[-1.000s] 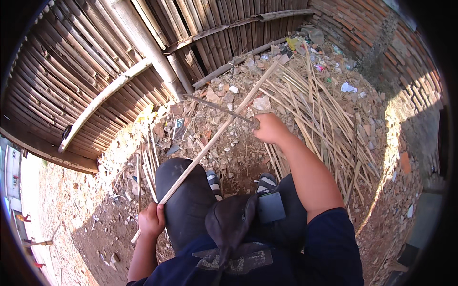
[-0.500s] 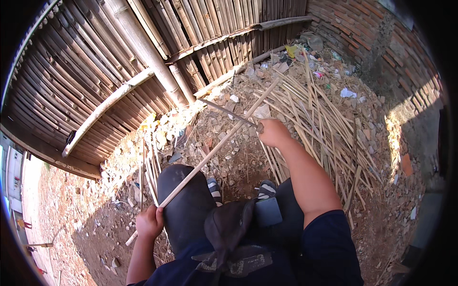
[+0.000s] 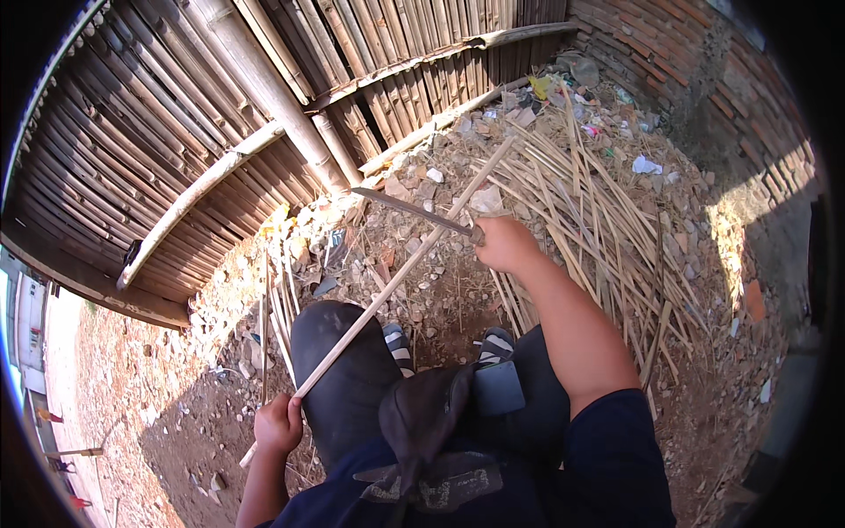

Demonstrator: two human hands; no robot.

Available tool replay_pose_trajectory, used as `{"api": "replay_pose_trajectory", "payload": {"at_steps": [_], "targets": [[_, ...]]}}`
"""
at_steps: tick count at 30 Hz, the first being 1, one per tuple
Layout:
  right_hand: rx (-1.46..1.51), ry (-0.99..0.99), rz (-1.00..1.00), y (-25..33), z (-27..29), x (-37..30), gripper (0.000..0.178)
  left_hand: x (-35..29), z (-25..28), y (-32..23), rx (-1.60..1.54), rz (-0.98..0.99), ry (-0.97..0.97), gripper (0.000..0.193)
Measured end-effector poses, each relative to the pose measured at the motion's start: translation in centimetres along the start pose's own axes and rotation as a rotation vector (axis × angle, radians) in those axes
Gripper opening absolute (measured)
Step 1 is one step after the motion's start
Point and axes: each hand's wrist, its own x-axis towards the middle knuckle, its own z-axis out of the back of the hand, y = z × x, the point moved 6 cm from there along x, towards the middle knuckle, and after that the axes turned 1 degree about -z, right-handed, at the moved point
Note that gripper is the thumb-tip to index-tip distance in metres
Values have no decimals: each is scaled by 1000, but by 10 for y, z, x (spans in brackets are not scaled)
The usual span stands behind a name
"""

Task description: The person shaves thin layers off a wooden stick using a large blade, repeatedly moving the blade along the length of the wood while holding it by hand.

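My left hand (image 3: 278,424) is closed round the lower part of a long pale bamboo strip (image 3: 380,302), whose short end sticks out below the fist. The strip slants up across my left thigh toward the far right. In my right hand (image 3: 508,244) is the handle of a machete (image 3: 414,209), its long dark blade pointing left and slightly away. The blade crosses the strip near its upper part, close to my right fist. Whether the edge touches the strip or only passes over it, I cannot tell.
A heap of bamboo strips (image 3: 607,255) lies on the ground to the right. More strips (image 3: 279,308) lie beside my left knee. A bamboo fence (image 3: 176,150) stands ahead and left, a brick wall (image 3: 687,62) at the far right. Rubble and litter cover the ground.
The machete blade has turned to show more of its broad side, its tip slightly farther left. Both hands keep their hold, and the strip has barely shifted.
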Motion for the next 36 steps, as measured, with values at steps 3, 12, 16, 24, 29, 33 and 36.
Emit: {"api": "replay_pose_trajectory", "payload": {"at_steps": [3, 12, 16, 24, 29, 33, 36], "targets": [[-67, -25, 158, 44, 7, -16, 23, -5, 2, 1, -41, -9, -16, 34], [-70, -36, -48, -13, 10, 0, 25, 8, 1, 4, 59, -74, -71, 34], [-69, -66, 44, 20, 3, -11, 26, 4, 2, 3, 21, -51, -29, 35], [38, -221, -74, -41, 25, 16, 39, 7, -21, 17, -60, -63, -71, 34], [132, -290, -166, -57, 29, 12, 32, 9, -1, 6, -26, -91, -58, 32], [-59, -101, -49, 5, 31, -7, 29, 8, -4, 4, -7, -48, -24, 32], [-232, 54, 179, 41, 11, -20, 29, 7, -2, 12, 23, -59, -42, 32]]}}
